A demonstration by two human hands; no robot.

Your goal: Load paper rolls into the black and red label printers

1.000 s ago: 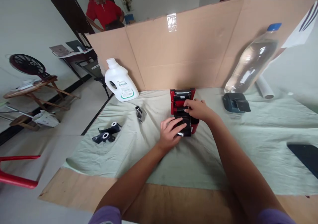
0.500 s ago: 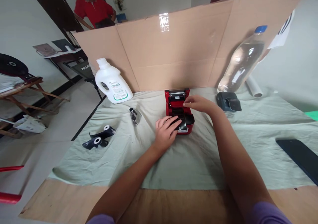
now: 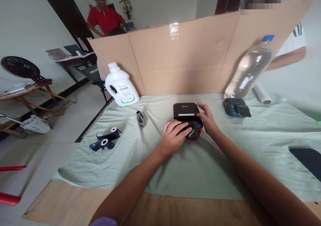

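Both hands rest on the closed red printer.

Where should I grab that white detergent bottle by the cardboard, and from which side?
Take the white detergent bottle by its built-in handle, the dark opening in the left shoulder below the cap, coming from the left front. It stands upright against the cardboard screen, so the back is blocked, and the body looks too wide for fingers to wrap. The left hand is nearer to it.
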